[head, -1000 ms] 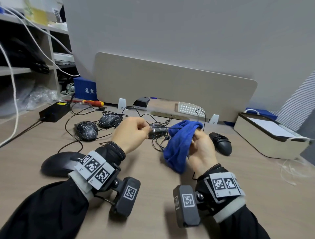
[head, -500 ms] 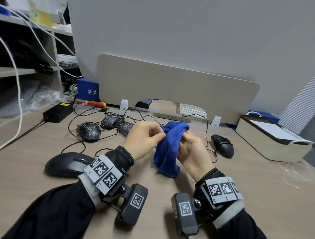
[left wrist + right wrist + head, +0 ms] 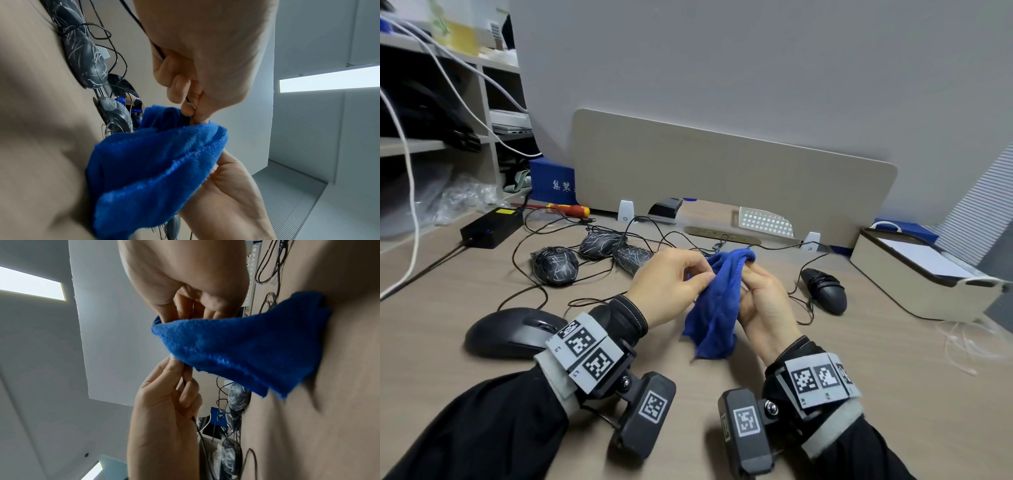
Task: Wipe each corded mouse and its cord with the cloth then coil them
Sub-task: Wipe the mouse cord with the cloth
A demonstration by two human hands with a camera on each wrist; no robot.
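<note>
— What have your fingers got?

— My left hand (image 3: 671, 284) pinches a thin black cord (image 3: 156, 48) between curled fingers (image 3: 179, 86). My right hand (image 3: 763, 305) is curled round the blue cloth (image 3: 719, 308), bunched against that cord.

— And the mice?

— Three patterned mice (image 3: 555, 265) lie on the table (image 3: 482, 294) beyond my left hand; a plain black mouse (image 3: 825, 291) sits right of my hands.

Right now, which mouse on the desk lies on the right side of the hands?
The plain black mouse, alone beside the right hand. The three streaked mice and the large black mouse all lie left of the blue cloth.
</note>
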